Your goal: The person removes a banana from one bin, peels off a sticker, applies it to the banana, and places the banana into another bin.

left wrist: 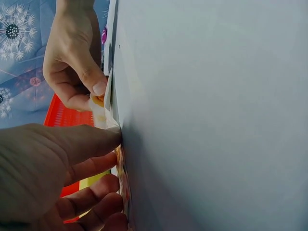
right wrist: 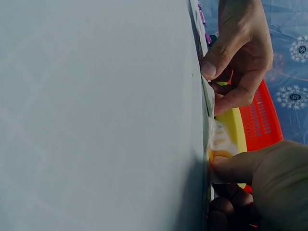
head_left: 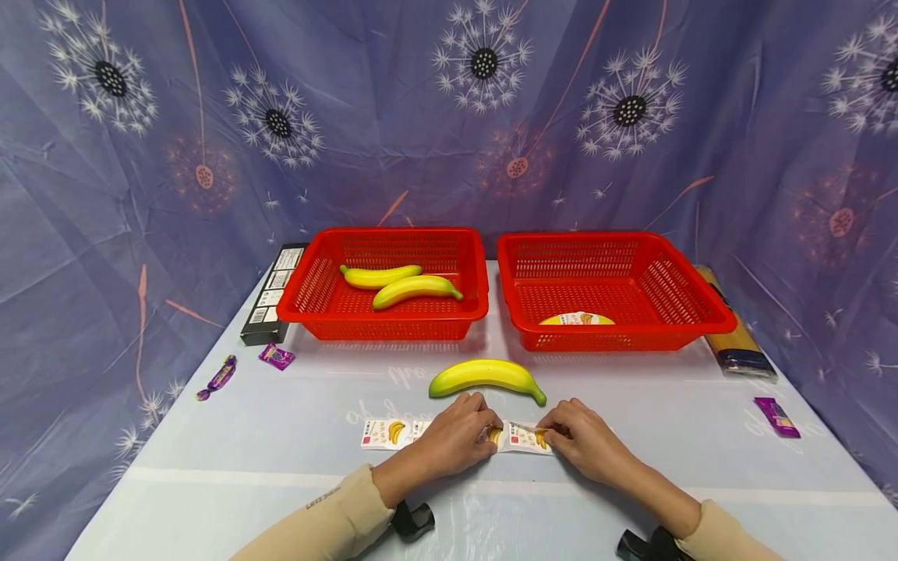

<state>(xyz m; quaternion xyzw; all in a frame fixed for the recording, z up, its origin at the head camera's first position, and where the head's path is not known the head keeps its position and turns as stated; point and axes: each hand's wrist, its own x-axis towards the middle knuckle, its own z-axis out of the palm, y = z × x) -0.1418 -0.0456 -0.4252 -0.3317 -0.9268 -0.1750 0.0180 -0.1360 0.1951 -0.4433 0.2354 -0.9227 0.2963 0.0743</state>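
A strip of white snack packets printed with bananas (head_left: 387, 433) lies flat on the table near its front. My left hand (head_left: 489, 436) pinches the strip from the left and my right hand (head_left: 547, 433) pinches it from the right, a short stretch of packet (head_left: 521, 438) showing between them. In the left wrist view my left hand's thumb (left wrist: 86, 142) presses the packet edge (left wrist: 103, 113). The right wrist view has my right thumb (right wrist: 231, 166) on the packet (right wrist: 219, 139). A yellow-green banana (head_left: 486, 377) lies just beyond both hands.
Two red baskets stand behind: the left one (head_left: 382, 321) holds two bananas (head_left: 415, 288), the right one (head_left: 610, 340) a yellow-white packet (head_left: 577, 319). A black box (head_left: 272, 292) is at far left and a long pack (head_left: 733, 335) at far right. Purple candies (head_left: 277, 356) (head_left: 776, 416) lie about.
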